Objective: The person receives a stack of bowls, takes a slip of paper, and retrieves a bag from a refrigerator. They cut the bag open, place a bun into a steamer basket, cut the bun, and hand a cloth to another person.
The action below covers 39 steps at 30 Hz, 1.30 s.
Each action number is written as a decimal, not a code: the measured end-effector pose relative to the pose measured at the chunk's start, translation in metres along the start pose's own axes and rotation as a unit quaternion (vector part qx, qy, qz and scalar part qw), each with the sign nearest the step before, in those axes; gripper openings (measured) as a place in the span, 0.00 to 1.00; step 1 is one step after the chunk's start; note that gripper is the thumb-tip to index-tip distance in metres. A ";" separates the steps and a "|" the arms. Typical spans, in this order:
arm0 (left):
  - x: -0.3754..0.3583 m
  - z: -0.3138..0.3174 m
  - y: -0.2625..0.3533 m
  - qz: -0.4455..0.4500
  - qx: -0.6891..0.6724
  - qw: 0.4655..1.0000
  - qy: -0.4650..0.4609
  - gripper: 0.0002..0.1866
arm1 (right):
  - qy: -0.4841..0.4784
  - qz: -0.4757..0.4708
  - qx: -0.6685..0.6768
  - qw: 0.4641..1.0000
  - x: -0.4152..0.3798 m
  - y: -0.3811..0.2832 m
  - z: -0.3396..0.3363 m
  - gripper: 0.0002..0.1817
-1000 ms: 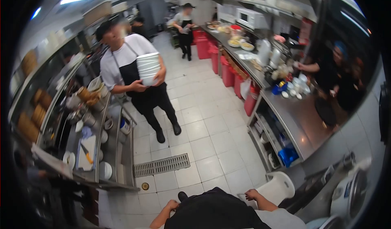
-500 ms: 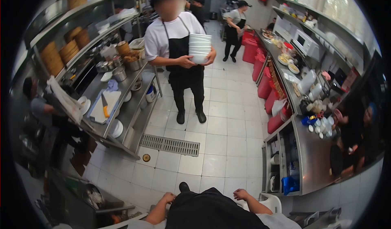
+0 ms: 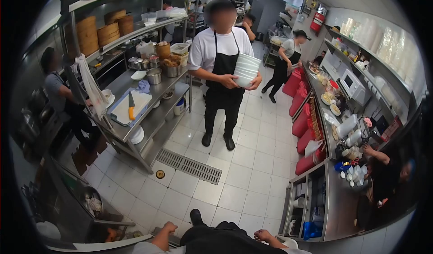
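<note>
My left hand point(image 3: 169, 227) is low in the head view, left of my black apron point(image 3: 221, 239). Its fingers are curled in, and nothing shows in them. On the other side of the apron, my right hand point(image 3: 263, 236) has its fingers loosely apart and holds nothing. Just behind that hand, part of a white chair point(image 3: 290, 243) shows. In front of me a person in a white shirt and black apron point(image 3: 225, 60) stands facing me. That person carries a tilted stack of white bowls point(image 3: 247, 69) in both hands.
A steel work table point(image 3: 155, 101) on the left bears a tray with an orange-handled knife point(image 3: 131, 106). A floor drain point(image 3: 189, 165) crosses the white tiles. Red bins point(image 3: 303, 124) line the right counter point(image 3: 347, 200), where another person reaches over cups. Other people stand farther back.
My view has tilted up and turned, so the room sits lower in it. The person with the bowls appears farther right, with the stack more tilted. A person at the right counter has raised an arm.
</note>
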State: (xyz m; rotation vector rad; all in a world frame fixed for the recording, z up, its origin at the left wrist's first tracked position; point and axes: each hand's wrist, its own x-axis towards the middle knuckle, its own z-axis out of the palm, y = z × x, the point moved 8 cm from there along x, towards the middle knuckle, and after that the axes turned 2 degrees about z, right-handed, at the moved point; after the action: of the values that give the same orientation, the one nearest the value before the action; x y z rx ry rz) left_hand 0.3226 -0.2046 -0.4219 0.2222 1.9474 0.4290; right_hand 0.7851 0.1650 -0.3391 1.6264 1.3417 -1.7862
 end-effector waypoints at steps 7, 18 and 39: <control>-0.002 0.015 -0.019 -0.032 -0.051 0.998 0.014 0.18 | 0.012 -0.008 -0.184 0.983 -0.040 -0.017 -0.011 0.16; -0.065 0.055 0.065 0.033 -0.114 0.991 0.054 0.16 | -0.032 -0.129 -0.043 0.990 0.049 -0.071 -0.058 0.15; -0.054 0.059 0.090 0.037 -0.093 0.994 0.041 0.17 | -0.021 -0.093 -0.219 0.971 0.037 -0.006 -0.091 0.23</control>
State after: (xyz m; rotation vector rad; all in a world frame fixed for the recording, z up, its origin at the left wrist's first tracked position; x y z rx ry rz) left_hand 0.3942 -0.1294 -0.3616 0.1578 1.9688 0.6738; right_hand 0.8212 0.2539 -0.3596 1.2534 1.7658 -1.4675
